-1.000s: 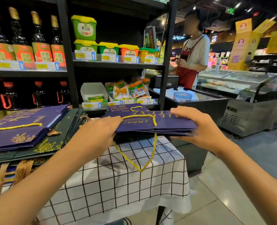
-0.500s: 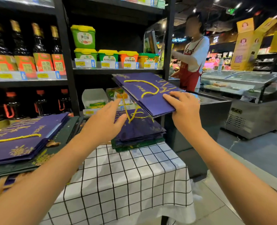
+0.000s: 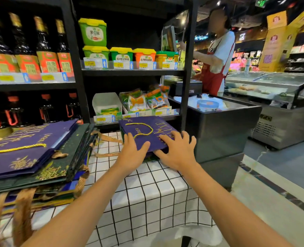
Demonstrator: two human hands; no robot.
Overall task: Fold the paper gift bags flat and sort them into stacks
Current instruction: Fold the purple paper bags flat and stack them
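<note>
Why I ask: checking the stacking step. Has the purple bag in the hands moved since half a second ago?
Yes. The purple bag has come down from shelf height onto the small stack at the checked tablecloth's far edge.

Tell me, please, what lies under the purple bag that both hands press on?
Under the purple bag more folded bags show at the near edge, on the checked tablecloth. The left hand and right hand cover the rest, so their number stays hidden.
</note>
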